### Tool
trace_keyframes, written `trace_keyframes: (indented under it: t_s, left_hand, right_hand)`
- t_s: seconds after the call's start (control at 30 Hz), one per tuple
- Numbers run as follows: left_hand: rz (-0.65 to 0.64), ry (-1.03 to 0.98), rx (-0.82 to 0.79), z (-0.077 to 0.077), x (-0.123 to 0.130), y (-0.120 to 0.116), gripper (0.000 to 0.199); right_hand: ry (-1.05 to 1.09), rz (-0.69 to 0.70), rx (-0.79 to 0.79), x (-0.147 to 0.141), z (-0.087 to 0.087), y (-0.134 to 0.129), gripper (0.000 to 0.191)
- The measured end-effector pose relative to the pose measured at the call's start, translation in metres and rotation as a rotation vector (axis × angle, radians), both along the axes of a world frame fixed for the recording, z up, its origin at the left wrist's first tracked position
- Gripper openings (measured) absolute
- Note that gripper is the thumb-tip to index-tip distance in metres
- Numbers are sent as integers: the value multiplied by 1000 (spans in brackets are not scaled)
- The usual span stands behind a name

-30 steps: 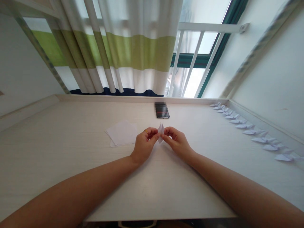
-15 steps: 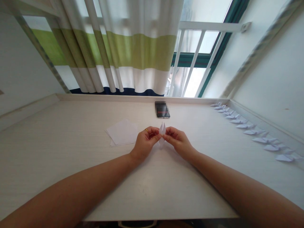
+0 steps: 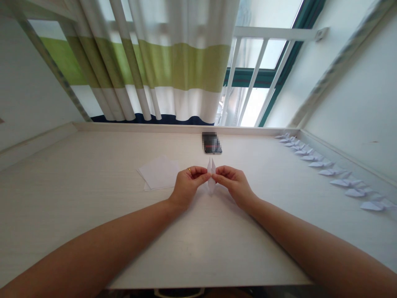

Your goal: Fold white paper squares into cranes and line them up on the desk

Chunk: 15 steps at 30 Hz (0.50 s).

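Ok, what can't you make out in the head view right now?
In the head view:
Folded white paper: its gripped sides, behind the left hand and right hand.
Phone: its face, covered by pixelation.
White sheets: how many, since they overlap; right side partly behind the left hand.
Row of folded papers: far end too small and overlapping to count.

daylight from window (image 3: 273, 54), glaring there; soft shadows on tabletop (image 3: 198, 248); wide-angle stretch toward edges; phone (image 3: 212, 143) pixelated
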<state>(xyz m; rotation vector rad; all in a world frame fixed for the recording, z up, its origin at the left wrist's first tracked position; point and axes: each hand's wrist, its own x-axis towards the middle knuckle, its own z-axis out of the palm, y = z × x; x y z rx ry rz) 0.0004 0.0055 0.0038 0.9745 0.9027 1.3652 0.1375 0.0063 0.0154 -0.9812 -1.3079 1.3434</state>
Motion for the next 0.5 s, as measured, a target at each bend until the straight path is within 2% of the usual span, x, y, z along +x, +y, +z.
trace_keyframes:
  t_s: [0.2, 0.5]
  left_hand:
    - [-3, -55, -48, 1, 1, -1, 18]
    - [53, -21, 28, 7, 2, -7, 15]
  right_hand:
    - [64, 19, -15, 0, 1, -1, 13]
    - [125, 48, 6, 0, -2, 1, 15]
